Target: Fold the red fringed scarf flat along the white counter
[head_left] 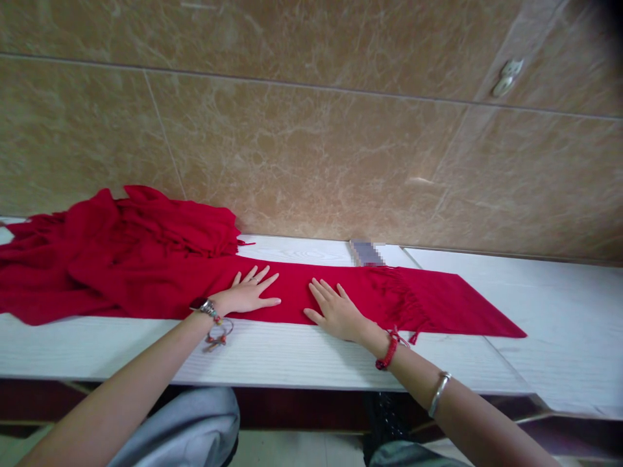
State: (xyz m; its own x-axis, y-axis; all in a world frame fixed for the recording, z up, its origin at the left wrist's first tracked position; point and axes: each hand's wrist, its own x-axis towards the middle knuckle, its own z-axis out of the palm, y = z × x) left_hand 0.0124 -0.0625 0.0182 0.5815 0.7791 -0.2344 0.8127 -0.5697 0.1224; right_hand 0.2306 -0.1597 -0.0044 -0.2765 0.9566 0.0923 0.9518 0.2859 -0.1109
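A long red scarf (292,292) with fringe lies along a white table (302,353). Its middle and right part is flat, in a narrow folded strip with a pointed right end, and fringe lies across it right of my hands. On the left the cloth is heaped in loose folds. My left hand (248,293) rests palm down on the strip, fingers spread, beside the heap. Palm down on the same strip, a short gap to the right, is my right hand (335,311), its fingers also apart. Neither hand grips the cloth.
Behind the scarf, a dark blurred rectangular object (366,253) lies at the table's back edge. A brown marble-tiled wall (292,155) rises behind the table, with a small light-coloured fitting (507,78) at the upper right. My knees are at the front edge.
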